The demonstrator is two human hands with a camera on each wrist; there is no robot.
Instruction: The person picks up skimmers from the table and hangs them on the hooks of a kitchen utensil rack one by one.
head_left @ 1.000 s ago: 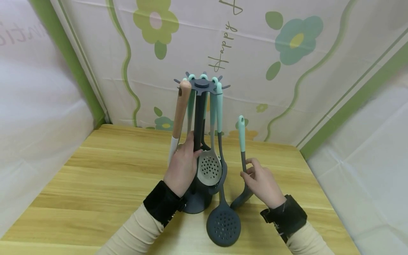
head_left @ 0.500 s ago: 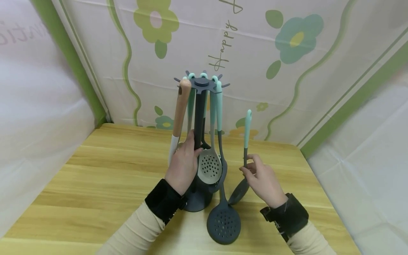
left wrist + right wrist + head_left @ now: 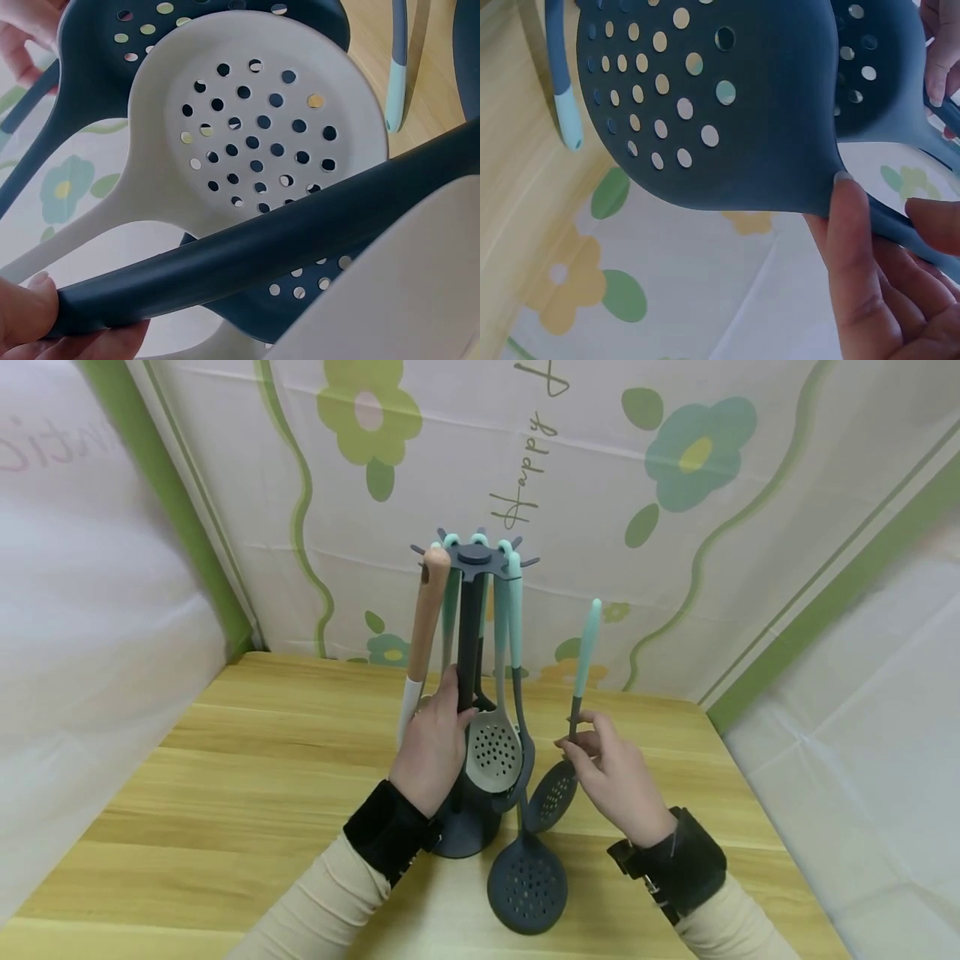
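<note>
My left hand [image 3: 429, 743] grips the dark post [image 3: 470, 635] of a utensil stand; its fingers [image 3: 97, 345] curl round the post in the left wrist view. To the right, my right hand [image 3: 618, 772] pinches the neck of a dark skimmer with a mint handle [image 3: 587, 652]. The perforated head of this skimmer [image 3: 705, 105] fills much of the right wrist view and is tilted down toward the stand. On the stand hang a light grey skimmer [image 3: 493, 752] and several mint-handled utensils. Another dark skimmer [image 3: 527, 883] lies on the table in front.
The stand's round base [image 3: 467, 835] rests on the wooden table [image 3: 262, 793]. A utensil with a wooden handle [image 3: 426, 618] and white lower part hangs at the stand's left. Its hooked top [image 3: 475, 557] spreads outward. A printed cloth [image 3: 585, 527] hangs behind the table.
My right hand has lifted the skimmer slightly and turned it, so its holed face shows and its handle leans right. The left hand stays on the post.
</note>
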